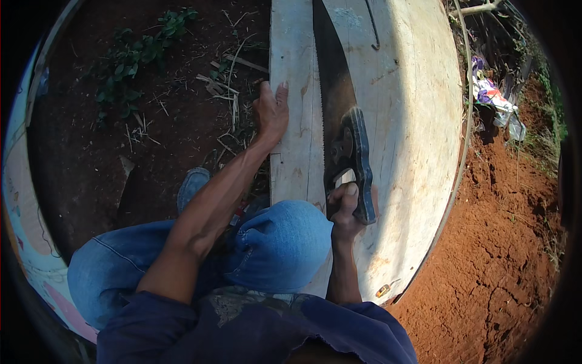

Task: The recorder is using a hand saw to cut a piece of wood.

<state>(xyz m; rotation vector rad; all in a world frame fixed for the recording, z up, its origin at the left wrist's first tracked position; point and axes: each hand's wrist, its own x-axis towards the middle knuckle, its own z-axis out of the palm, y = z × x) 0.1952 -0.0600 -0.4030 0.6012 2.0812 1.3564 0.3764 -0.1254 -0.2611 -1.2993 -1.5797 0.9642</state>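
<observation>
My right hand [344, 212] is closed around the dark handle of a handsaw [337, 79]. Its long blade points away from me over the pale wooden board [295, 54], teeth toward the left. A small light piece [345, 177], perhaps wood, shows at the handle just above my fingers; I cannot tell whether it is part of the handle. At the board's left edge is my left hand [271, 112], its thumb along the top and its other fingers curled at the side, partly hidden. My denim-covered knee [288, 242] is over the board's near part.
A bent metal rod [372, 27] lies on the wood at the far side. Near the right edge sits a small yellow and black object [383, 290]. Green weeds [136, 60] and dry stalks are on dark soil at left. Reddish earth [485, 242] and plastic litter [494, 97] lie at right.
</observation>
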